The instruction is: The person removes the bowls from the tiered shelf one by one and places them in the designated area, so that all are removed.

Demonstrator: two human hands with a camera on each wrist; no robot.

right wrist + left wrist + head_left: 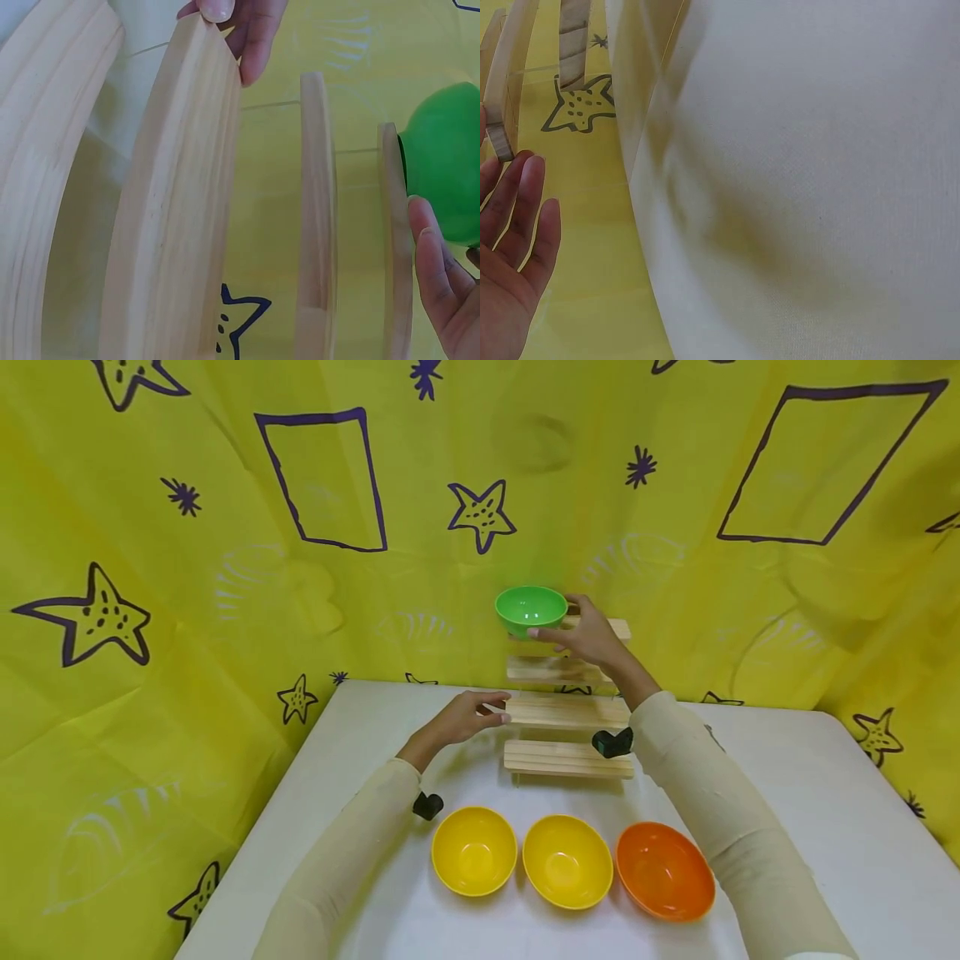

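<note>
A green bowl (531, 610) stands at the left end of the top plank of a stepped wooden shelf (567, 711). My right hand (588, 637) grips the bowl's right side, with the thumb low near its base. In the right wrist view the green bowl (446, 161) meets the top plank, beside the right hand (450, 292). My left hand (463, 718) pinches the left end of a lower plank. Its thumb shows on that plank's end in the right wrist view, while the left wrist view shows the left hand (514, 247) with several fingers extended.
Two yellow bowls, one on the left (474, 852) and one in the middle (567, 862), stand in a row with an orange bowl (665, 872) in front of the shelf on the white table (780, 760). A yellow patterned curtain (420, 577) hangs close behind the shelf.
</note>
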